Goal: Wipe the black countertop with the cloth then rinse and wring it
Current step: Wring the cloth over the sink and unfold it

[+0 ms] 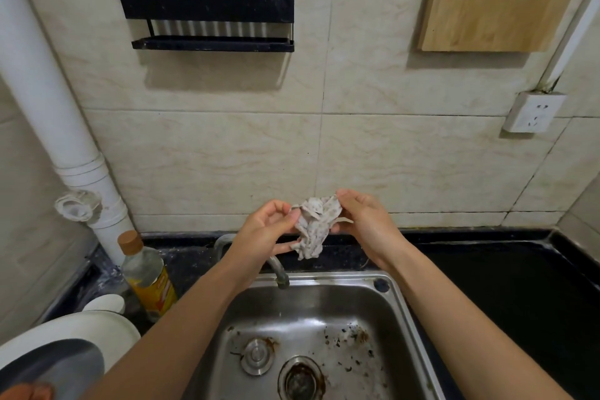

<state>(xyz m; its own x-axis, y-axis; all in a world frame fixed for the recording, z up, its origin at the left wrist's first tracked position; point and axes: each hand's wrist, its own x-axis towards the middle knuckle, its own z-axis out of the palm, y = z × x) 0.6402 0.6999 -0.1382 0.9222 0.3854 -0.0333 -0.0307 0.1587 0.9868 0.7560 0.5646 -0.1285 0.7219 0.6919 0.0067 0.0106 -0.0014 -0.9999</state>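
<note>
You hold the crumpled cloth (pixel 312 228) raised between your left hand (pixel 264 230) and right hand (pixel 367 224), fingers (pixel 344 197) of both pinched on its edges, above the back rim of the sink (pixel 341 299) near the tap (pixel 280 271). The grip looks light: a slip would likely drop the cloth onto the debris (pixel 354 336) around the drain (pixel 302 380), soiling it again. Wringing this far back could drip onto the black surface (pixel 506 295) behind the basin.
</note>
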